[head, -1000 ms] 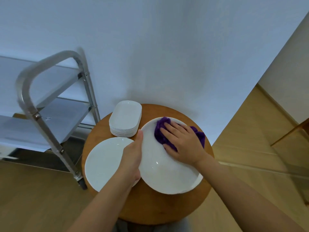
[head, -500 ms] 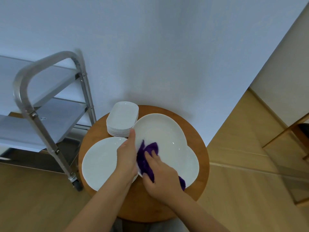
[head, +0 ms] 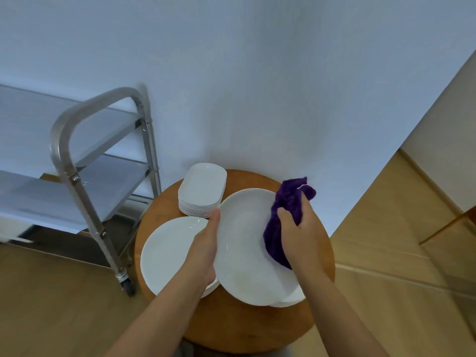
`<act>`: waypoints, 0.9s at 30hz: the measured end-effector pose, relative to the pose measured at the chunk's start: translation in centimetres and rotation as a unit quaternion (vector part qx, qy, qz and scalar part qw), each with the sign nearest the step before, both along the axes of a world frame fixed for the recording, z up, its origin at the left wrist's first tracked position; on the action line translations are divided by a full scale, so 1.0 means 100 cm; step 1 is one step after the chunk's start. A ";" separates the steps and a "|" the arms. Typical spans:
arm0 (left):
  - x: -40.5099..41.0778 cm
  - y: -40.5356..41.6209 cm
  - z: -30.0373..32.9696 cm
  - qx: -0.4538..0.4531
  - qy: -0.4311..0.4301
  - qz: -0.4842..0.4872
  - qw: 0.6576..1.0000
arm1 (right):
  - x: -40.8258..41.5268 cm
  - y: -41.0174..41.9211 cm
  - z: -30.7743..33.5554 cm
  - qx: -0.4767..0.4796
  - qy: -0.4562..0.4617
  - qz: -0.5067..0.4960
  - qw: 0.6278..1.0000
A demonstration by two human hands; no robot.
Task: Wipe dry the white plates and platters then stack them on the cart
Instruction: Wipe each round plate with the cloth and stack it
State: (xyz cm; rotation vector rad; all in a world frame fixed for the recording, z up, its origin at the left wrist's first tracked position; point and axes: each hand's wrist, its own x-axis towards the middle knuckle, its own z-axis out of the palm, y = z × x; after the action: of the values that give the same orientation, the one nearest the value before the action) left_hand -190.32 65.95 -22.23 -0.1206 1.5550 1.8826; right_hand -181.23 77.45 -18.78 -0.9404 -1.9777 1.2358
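My left hand (head: 206, 246) grips the left rim of a large round white plate (head: 244, 253) and holds it tilted above the round wooden table (head: 244, 328). My right hand (head: 298, 235) clutches a bunched purple cloth (head: 286, 215) against the plate's right side. A second round white plate (head: 167, 253) lies flat on the table to the left. Behind it stands a stack of several white oblong platters (head: 203, 191). Another white plate edge (head: 291, 300) shows under the held plate.
A steel cart (head: 77, 181) with flat shelves stands to the left of the table against the pale wall. Wooden floor surrounds the table. A wooden furniture edge (head: 448, 228) shows at the far right.
My right hand has swept the purple cloth from the plate's near left edge across to its far right side. My left hand kept its grip on the rim.
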 end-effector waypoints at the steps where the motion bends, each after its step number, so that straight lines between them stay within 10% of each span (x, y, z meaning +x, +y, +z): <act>1: 0.003 0.002 0.002 -0.001 0.007 -0.007 1.000 | -0.007 0.000 -0.004 0.027 -0.050 0.007 0.998; 5: 0.014 0.007 0.006 -0.057 0.056 -0.016 0.997 | -0.030 -0.007 -0.022 0.162 -0.210 -0.059 0.962; 15: 0.003 -0.005 0.020 0.128 0.016 0.068 0.989 | -0.038 -0.068 -0.010 0.217 -0.035 0.180 0.959; 22: -0.024 -0.015 0.027 0.081 0.027 0.061 0.994 | 0.008 -0.044 -0.017 0.269 -0.084 0.357 0.891; 27: -0.016 -0.018 0.029 0.094 0.028 -0.023 0.995 | 0.020 0.000 -0.026 0.466 -0.094 0.205 0.856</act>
State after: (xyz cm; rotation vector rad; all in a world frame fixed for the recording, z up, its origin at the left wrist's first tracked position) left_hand -191.92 64.16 -19.35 0.0518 1.3954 2.0010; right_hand -179.24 77.44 -21.40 -0.1385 -2.5945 0.2194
